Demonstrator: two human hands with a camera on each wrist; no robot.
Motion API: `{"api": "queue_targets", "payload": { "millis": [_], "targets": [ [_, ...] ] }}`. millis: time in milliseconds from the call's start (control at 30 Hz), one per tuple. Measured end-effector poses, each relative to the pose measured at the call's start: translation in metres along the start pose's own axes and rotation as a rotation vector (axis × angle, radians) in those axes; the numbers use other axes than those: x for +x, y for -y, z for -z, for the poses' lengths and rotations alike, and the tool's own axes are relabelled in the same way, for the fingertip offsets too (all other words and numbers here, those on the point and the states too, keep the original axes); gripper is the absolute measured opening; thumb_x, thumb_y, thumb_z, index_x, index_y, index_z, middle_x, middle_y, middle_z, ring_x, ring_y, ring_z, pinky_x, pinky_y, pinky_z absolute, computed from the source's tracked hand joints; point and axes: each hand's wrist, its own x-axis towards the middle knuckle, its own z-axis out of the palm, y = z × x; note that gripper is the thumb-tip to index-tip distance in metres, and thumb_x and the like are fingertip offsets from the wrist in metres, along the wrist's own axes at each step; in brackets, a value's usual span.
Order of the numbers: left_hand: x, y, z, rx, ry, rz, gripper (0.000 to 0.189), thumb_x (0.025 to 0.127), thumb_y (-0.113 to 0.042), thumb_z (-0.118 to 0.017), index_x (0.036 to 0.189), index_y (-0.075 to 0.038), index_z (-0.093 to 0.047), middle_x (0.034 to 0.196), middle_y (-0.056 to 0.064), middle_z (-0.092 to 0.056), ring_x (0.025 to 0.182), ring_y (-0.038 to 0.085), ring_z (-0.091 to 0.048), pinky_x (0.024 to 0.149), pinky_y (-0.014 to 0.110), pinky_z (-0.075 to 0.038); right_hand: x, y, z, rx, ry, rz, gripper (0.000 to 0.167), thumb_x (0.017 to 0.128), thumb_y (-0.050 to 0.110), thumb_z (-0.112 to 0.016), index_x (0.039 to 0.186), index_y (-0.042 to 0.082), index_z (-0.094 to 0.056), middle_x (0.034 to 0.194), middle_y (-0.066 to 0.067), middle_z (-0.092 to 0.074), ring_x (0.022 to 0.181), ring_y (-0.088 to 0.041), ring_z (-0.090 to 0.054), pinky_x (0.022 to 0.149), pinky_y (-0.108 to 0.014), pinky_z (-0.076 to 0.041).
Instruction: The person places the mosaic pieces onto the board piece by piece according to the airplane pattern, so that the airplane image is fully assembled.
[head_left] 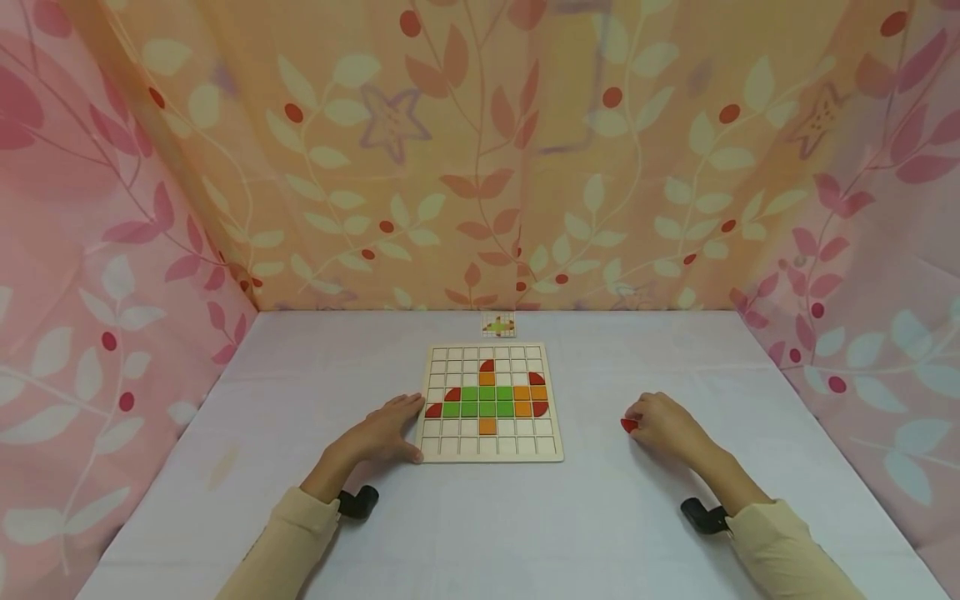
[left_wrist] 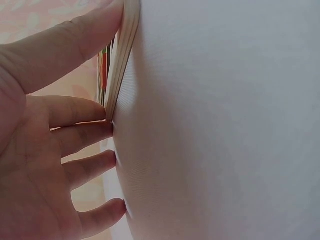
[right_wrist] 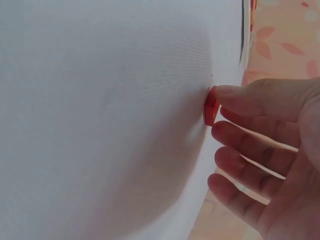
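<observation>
A square wooden grid board (head_left: 450, 447) lies on the table, bearing green squares (head_left: 487, 401), orange squares (head_left: 487, 427) and red quarter-round tiles (head_left: 540, 409). My left hand (head_left: 386, 429) is at the board's left side, its thumb and fingertips against the edge; the left wrist view shows the fingers spread and fairly straight. Off to the right of the board, my right hand (head_left: 663, 425) pinches a red tile (right_wrist: 210, 107) between thumb and forefinger, low at the table surface. The other right-hand fingers are loosely bent beneath.
Behind the board lies a small pattern card (head_left: 498, 325) showing a similar coloured shape. White cloth covers the table (head_left: 600, 533). Floral curtains (head_left: 480, 167) stand at the back and both sides. A black wrist mount (head_left: 358, 502) sticks out at the left sleeve, another at the right.
</observation>
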Motion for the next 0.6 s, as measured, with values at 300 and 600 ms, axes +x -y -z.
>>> {"api": "queue_targets", "payload": {
  "millis": [300,600],
  "targets": [
    [-0.0007,0.0001,-0.0001,-0.001,0.001,-0.002,0.096,0.073,-0.028,-0.084,0.151,-0.004,-0.033,0.160,0.013,-0.029,0.150,0.037,-0.019,0.116,0.063,-0.021,0.0005,0.0005,-0.0015,0.029,0.020,-0.019,0.019,0.073,0.001,-0.070,0.092,0.000,-0.075,0.089,-0.009,-0.070,0.085,-0.027,-0.059,0.078,-0.044,-0.052],
    [0.0009,0.0004,0.0003,0.005,0.009,0.001,0.096,0.074,-0.027,-0.083,0.152,-0.005,-0.032,0.161,0.013,-0.028,0.150,0.037,-0.018,0.117,0.062,-0.020,-0.0002,0.0000,-0.0019,0.063,0.024,-0.061,0.021,0.072,0.000,-0.068,0.092,0.001,-0.075,0.087,-0.006,-0.069,0.082,-0.022,-0.058,0.076,-0.041,-0.051]
  ]
}}
